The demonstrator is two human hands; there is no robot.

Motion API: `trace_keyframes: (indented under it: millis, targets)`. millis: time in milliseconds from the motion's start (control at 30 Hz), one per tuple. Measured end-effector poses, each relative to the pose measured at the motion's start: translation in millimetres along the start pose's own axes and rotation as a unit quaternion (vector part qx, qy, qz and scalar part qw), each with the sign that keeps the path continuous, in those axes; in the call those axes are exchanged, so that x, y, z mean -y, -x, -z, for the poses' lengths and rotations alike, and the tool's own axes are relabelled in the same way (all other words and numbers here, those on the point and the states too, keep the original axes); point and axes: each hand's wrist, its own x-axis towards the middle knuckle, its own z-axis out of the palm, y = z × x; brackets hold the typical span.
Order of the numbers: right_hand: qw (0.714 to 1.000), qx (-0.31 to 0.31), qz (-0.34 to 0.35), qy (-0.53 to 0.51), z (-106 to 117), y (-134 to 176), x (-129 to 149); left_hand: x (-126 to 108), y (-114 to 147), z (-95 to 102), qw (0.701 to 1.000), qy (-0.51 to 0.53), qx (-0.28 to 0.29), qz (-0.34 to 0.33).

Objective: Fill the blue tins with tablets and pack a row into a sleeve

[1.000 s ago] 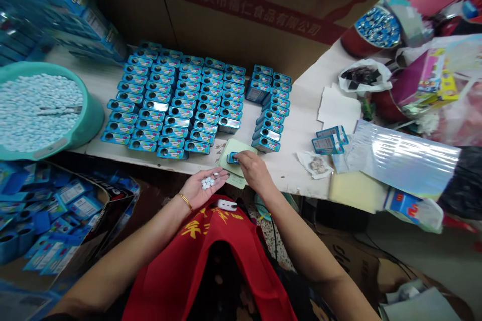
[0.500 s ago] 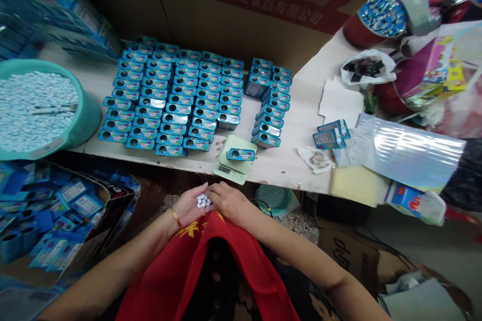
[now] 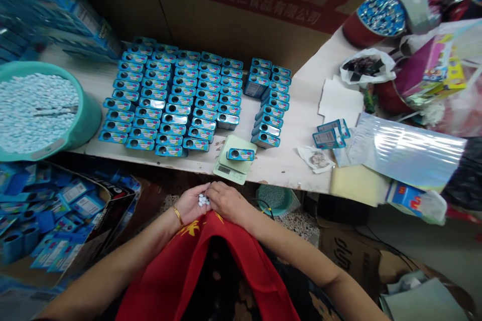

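My left hand (image 3: 191, 202) is cupped palm up in front of the table edge, holding several small white candies (image 3: 204, 200). Against it rests my right hand (image 3: 227, 201), its fingers curled in at the candies; its fingertips are hidden, so what they pinch cannot be made out. Just beyond both hands, a blue candy tin (image 3: 241, 154) lies on a pale green digital scale (image 3: 232, 172) at the table's edge. Rows of similar blue tins (image 3: 175, 109) stand on the table behind the scale.
At the left, a teal tub (image 3: 88, 118) holds many white candies, above a carton of blue packs (image 3: 71, 210). A large cardboard box (image 3: 233, 25) stands behind the tins. Flat blue packs (image 3: 329, 136) and silvery sheets (image 3: 410, 148) lie right. A teal basin (image 3: 289, 201) sits below the table.
My right fingers have shifted slightly over the candies in my left palm. Both hands stay in nearly the same place, and the tin on the scale has not moved.
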Motion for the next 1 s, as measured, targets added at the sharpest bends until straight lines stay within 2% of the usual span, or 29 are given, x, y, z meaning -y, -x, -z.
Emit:
trace_keyframes:
  millis: [167,367,467,567,700,767,867,1000]
  targets:
    - [0.997,-0.061,-0.029,-0.026,6,3,-8,-3,-10,-9.9,0.999,-0.007,0.009,-0.037]
    - [0.97,-0.215,-0.102,-0.047,42,-3,-49,-18,-15,-22.8,0.997,-0.044,0.041,-0.056]
    - [0.966,-0.231,-0.115,-0.034,51,-4,-62,-20,-11,-23.3,0.996,-0.048,0.043,-0.059]
    - [0.972,-0.213,-0.094,-0.035,43,2,-47,-15,-6,-19.4,0.997,-0.032,0.043,-0.047]
    - [0.996,-0.086,-0.026,-0.011,20,11,-7,-3,-2,-8.0,0.998,0.012,0.05,-0.028]
    - [0.999,-0.048,-0.013,-0.002,10,13,3,0,-1,-1.6,0.998,0.012,0.058,-0.006]
    - [0.999,-0.031,0.01,-0.008,3,13,4,2,0,4.6,0.997,-0.003,0.071,0.009]
    - [0.999,-0.036,0.004,-0.001,4,15,1,2,1,6.3,0.997,-0.031,0.065,-0.007]
